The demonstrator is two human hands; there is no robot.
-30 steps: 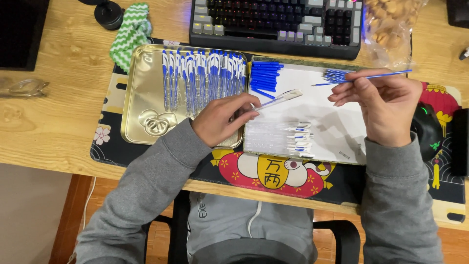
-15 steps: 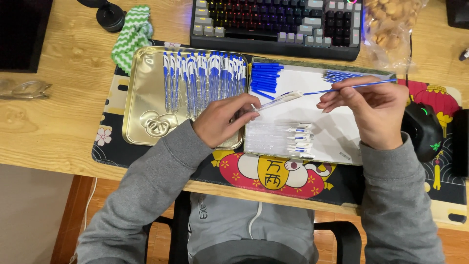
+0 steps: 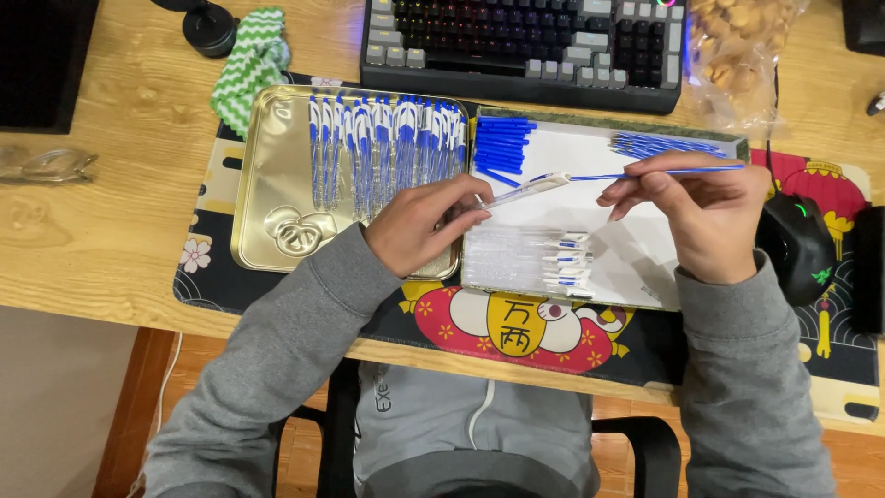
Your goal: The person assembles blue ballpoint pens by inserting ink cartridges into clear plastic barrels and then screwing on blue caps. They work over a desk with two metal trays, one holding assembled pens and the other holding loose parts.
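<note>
feeding a thin blue refill (image 3: pixel 645 172) into a clear pen barrel (image 3: pixel 521 191) is the step i judge to be in hand from the head view, the only view i have. my left hand (image 3: pixel 419 226) is closed around the lower end of the barrel, which angles up to the right over the white sheet (image 3: pixel 636 240). my right hand (image 3: pixel 705 217) pinches the refill between thumb and fingertips, holding it nearly level, its tip right at the barrel's open end. the next move, as i read it, calls for a straight, steady slide with the two parts kept in line; any tilt could jam the tip at the mouth.

around the hands: a row of finished blue-and-white pens (image 3: pixel 387 148) lies in the gold tray (image 3: pixel 267 184), blue caps (image 3: pixel 502 148) sit stacked on the sheet, spare refills (image 3: pixel 664 145) lie at its top, and empty barrels (image 3: pixel 530 261) lie below. a keyboard (image 3: pixel 525 46), a mouse (image 3: pixel 793 244) and a green cloth (image 3: pixel 251 65) rest on the table (image 3: pixel 101 231). nothing blocks the hands.
</note>
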